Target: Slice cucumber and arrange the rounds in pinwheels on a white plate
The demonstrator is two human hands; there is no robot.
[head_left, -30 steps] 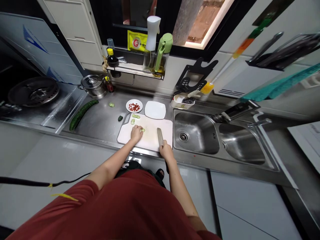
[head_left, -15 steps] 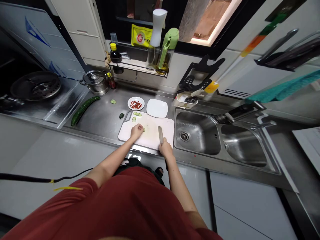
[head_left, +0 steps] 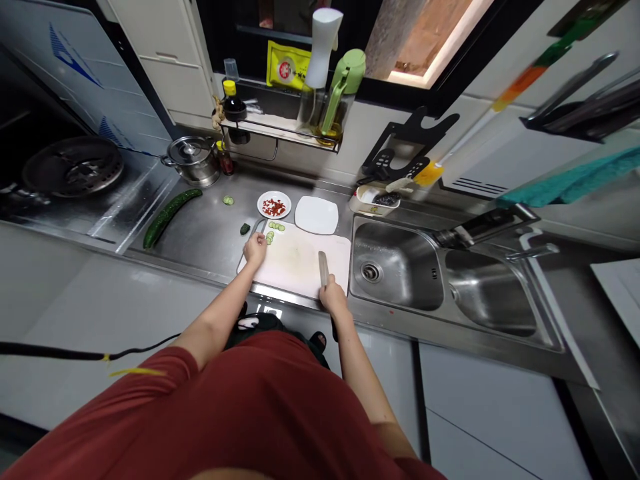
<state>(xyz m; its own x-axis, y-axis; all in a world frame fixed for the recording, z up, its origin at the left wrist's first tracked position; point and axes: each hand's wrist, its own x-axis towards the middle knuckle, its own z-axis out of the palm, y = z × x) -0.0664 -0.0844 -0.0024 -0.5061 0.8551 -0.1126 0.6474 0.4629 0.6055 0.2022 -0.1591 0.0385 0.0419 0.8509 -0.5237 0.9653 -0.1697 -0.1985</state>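
My left hand (head_left: 255, 249) is over the left part of the white cutting board (head_left: 300, 267), its fingers pinched together beside the cucumber slices (head_left: 271, 237). What those fingers hold, if anything, is too small to tell. My right hand (head_left: 333, 295) is closed round the handle of a knife (head_left: 323, 268), whose blade points away from me over the board's right side. More slices (head_left: 277, 227) lie along the board's far left edge. A dark green cucumber end (head_left: 245, 229) rests on the counter just left of the board.
Behind the board are a plate of chopped red pieces (head_left: 274, 205) and a square white plate (head_left: 317, 215). A whole cucumber (head_left: 170, 217), a few slices (head_left: 228, 200) and a steel pot (head_left: 194, 162) are to the left. The double sink (head_left: 395, 267) is at the right.
My left hand has moved left across the board, from its middle to beside the slices. The small slice at its fingertips no longer shows. My right hand and the knife have hardly moved.
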